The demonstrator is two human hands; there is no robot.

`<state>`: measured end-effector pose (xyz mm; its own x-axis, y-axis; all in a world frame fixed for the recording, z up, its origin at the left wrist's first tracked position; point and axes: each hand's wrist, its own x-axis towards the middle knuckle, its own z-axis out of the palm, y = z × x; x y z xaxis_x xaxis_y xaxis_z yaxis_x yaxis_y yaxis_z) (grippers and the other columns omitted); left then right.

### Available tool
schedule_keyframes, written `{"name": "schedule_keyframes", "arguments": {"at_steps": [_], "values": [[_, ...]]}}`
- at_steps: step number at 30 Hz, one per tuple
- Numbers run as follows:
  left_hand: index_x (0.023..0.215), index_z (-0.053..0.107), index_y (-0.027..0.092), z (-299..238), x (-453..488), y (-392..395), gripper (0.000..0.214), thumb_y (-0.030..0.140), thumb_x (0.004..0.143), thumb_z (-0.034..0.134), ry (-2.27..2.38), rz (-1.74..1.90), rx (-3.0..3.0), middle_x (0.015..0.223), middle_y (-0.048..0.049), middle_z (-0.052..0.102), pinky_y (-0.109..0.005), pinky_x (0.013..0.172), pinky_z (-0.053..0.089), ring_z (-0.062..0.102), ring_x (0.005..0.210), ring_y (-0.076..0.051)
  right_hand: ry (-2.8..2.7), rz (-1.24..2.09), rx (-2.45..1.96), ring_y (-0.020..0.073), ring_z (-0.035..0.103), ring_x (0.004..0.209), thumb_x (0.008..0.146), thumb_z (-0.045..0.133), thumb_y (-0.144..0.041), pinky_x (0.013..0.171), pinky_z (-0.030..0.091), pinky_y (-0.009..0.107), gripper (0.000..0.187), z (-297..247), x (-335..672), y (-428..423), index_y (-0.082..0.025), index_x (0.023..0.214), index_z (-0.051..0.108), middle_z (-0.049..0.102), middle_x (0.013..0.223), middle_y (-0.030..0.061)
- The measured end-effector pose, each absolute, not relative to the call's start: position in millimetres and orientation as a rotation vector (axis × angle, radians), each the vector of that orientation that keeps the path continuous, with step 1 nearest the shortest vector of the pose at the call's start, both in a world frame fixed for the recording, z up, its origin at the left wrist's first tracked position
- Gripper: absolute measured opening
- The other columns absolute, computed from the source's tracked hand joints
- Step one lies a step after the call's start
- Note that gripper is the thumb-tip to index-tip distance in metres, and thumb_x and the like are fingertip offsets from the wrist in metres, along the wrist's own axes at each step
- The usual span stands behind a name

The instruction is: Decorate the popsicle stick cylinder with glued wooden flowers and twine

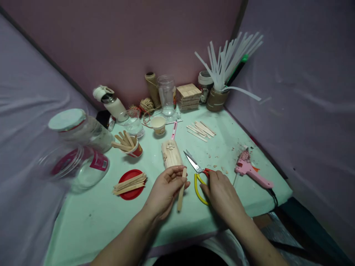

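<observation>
My left hand [165, 186] pinches a wooden craft stick [181, 192] that points down toward the table's front edge. Just above it lies a small panel of glued craft sticks [171, 153] with a pink-handled tool [174, 130] behind it. My right hand [220, 192] rests on the yellow and red handles of a pair of scissors [197, 170] lying on the pale green table [91, 218], blades pointing up-left and slightly apart. Its fingers curl over the handles.
A pink glue gun [251, 170] lies at the right. A red lid [130, 183] bears craft sticks; a paper cup [132, 146] holds more. Loose sticks [200, 130], jars [80, 166], a bottle [111, 102], twine [146, 104], a stick stack [188, 96] and a cup of white strips [217, 98] crowd the back.
</observation>
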<state>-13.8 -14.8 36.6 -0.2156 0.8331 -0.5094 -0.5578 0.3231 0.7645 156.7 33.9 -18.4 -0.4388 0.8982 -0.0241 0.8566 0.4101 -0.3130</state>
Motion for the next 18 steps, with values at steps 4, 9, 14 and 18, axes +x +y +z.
{"name": "schedule_keyframes", "arguments": {"at_steps": [4,9,14,18], "values": [[0.089,0.071,0.017,32,-12,-17,0.037,0.016,0.056,0.088,1.204,1.322,0.213,0.087,-0.0014,0.065,-0.025,0.082,0.056,0.065,0.079,-0.011,-2.498,0.436,-1.631,0.0320,0.063,0.085,0.081,0.061,-0.015,0.076,0.048,0.041,0.016,-15,150,34,-0.010,0.096,0.062,0.064,0.088,0.0156],[0.085,0.069,0.016,31,-8,-22,0.036,0.013,0.055,0.088,1.208,1.331,0.186,0.084,-0.0002,0.062,-0.025,0.080,0.057,0.063,0.076,-0.009,-2.336,0.717,-1.628,0.0208,0.058,0.065,0.079,0.053,-0.020,0.062,0.042,0.031,0.009,-8,160,32,-0.017,0.087,0.057,0.062,0.074,0.0059],[0.086,0.069,0.016,30,-2,-23,0.031,0.012,0.061,0.086,1.204,1.291,0.163,0.087,-0.0008,0.060,-0.027,0.072,0.060,0.059,0.073,-0.009,-1.822,1.362,-1.503,0.0170,0.053,0.060,0.078,0.057,-0.039,0.057,0.041,0.028,0.023,1,180,30,-0.020,0.089,0.055,0.057,0.068,-0.0007],[0.088,0.067,0.014,25,1,-19,0.033,0.016,0.062,0.088,1.022,1.209,0.130,0.080,-0.0009,0.059,-0.023,0.066,0.058,0.059,0.067,-0.008,-1.280,1.833,-1.383,0.0097,0.038,0.049,0.066,0.074,-0.057,0.045,0.032,0.022,0.047,7,190,21,-0.021,0.089,0.053,0.047,0.065,-0.0061]]}}
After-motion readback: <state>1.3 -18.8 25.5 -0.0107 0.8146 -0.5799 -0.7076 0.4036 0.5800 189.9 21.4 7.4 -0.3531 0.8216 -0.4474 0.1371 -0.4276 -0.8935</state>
